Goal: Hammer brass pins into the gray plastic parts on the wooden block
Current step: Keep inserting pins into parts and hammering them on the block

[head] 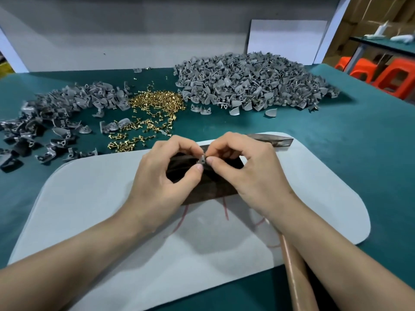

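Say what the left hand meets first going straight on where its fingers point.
The left hand pinches the gray part, so that comes first; just beyond, probably the right hand, though depth is unclear.

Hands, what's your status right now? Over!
Left hand, right hand: both pinching one gray plastic part over the wooden block. Hammer handle lies under right forearm. Nothing in the way.
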Motion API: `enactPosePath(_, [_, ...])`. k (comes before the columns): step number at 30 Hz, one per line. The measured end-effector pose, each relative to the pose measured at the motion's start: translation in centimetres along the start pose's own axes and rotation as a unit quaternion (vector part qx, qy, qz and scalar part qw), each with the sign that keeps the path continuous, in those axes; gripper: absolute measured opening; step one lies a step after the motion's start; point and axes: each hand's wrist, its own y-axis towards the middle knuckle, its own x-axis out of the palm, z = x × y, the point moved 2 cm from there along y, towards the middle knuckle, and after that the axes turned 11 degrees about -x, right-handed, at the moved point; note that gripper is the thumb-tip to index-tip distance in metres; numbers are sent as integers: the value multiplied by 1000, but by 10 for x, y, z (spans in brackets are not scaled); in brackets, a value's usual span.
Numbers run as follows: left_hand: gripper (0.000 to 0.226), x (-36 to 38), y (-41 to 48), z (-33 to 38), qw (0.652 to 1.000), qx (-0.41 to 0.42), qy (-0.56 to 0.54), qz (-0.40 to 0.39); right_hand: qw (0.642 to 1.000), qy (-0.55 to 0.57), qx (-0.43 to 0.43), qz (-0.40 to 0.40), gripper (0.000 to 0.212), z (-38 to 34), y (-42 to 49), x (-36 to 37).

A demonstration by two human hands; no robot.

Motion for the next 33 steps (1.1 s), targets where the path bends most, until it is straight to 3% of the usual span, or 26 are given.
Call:
enactPosePath(5, [21,0,1,0,996,9,86,19,999,34,23,-2,11,-1,-1,0])
enactPosePath(9, [7,1,0,-1,999,-4,37,21,999,42,23,5,12,-1,-1,-1])
enactPosePath(17, [9,2,-2,0,997,13,-81,-4,999,-22,22,-15,12,-3,-1,-1])
enactPosePath(25, [9,1,-2,-1,998,34,-45,19,986,-142,63,-55,11,-6,2,-10])
enactPosePath(33, [11,1,-1,-1,999,38,-32,23,995,-88,36,-12,9,-13,2,-8])
